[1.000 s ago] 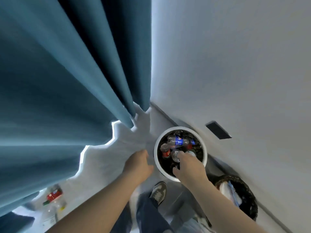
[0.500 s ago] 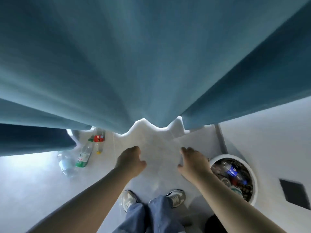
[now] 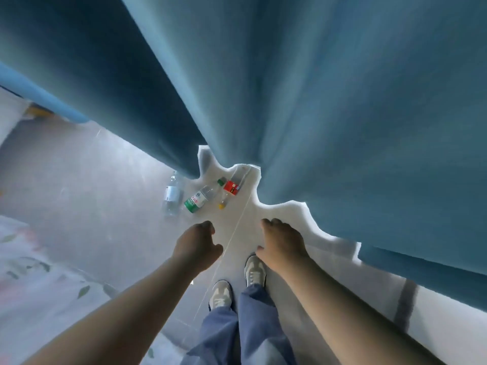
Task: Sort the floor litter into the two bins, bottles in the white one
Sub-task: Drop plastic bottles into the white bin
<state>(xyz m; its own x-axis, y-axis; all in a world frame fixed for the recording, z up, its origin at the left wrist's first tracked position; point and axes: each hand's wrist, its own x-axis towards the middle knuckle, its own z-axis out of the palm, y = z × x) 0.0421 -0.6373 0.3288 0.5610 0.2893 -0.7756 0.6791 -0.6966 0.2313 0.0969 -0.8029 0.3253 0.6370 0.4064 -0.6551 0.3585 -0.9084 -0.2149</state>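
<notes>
At the far left a flowered cloth [image 3: 29, 262] is blurry and cut off by the edge, so I cannot tell what it is. Three bottles lie on the pale floor [image 3: 87, 185], close together, just in front of the blue curtain [image 3: 329, 106]. First comes a clear bottle [image 3: 172, 194] with a white label; its top touches the curtain's bottom edge. Next is a green-label bottle [image 3: 199, 199], lying slanted. Beside it is a red-label bottle [image 3: 230, 189] with a yellow cap; its far end is too washed out to see well.

The left hand [image 3: 197, 245] hangs above the floor, near the bottles. Its grip is loose, with fingers bent and nothing in it. The right hand [image 3: 283, 243] is beside it, apart from it. Its fingertips are hidden behind the back of the hand, but the grip looks loose and holds nothing.

Two pale shoes [image 3: 221, 295] and blue trouser legs [image 3: 237, 335] show below the hands. The right arm hides part of one shoe. The curtain covers the whole top and right side.
</notes>
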